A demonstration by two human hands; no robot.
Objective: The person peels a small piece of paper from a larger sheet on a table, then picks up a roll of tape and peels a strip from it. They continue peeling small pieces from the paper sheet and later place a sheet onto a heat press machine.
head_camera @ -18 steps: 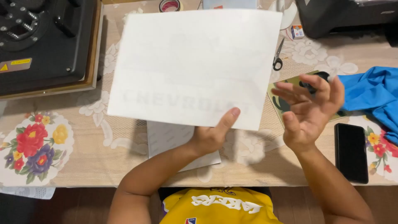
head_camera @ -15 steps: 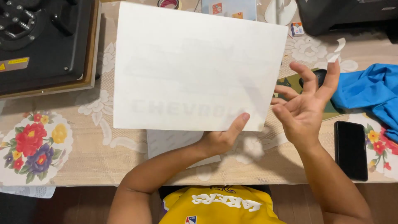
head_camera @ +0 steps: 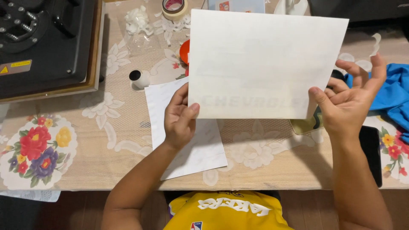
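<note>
1. Left hand (head_camera: 180, 121) is pinching the lower left corner of a large white rectangular sheet of paper (head_camera: 266, 64), with the thumb lying on the near face and the fingers closed behind it.
2. Right hand (head_camera: 347, 104) is sitting at the sheet's lower right edge with its fingers spread apart and curled; the thumb tip is touching or nearly touching the paper's edge, though it is hard to tell whether it is actually gripping.
3. That sheet is being held up off the table in the upper middle of the frame, slightly tilted, with faint mirrored lettering showing through near its bottom edge.
4. A second white sheet with a glossy surface (head_camera: 187, 140) is lying flat on the beige lace tablecloth with floral patches (head_camera: 106, 140), just under the left hand in the centre of the frame.
5. A black heat press machine on a wooden base (head_camera: 47, 42) is filling the upper left of the frame.
6. A roll of beige masking tape (head_camera: 175, 8) is sitting at the top centre, and a small white round object with a black face (head_camera: 139, 78) is resting just left of the flat sheet.
7. A bright blue cloth (head_camera: 398, 96) is bunching at the right edge, just beside the right hand, and a black phone (head_camera: 371, 153) is lying below it at the lower right.
</note>
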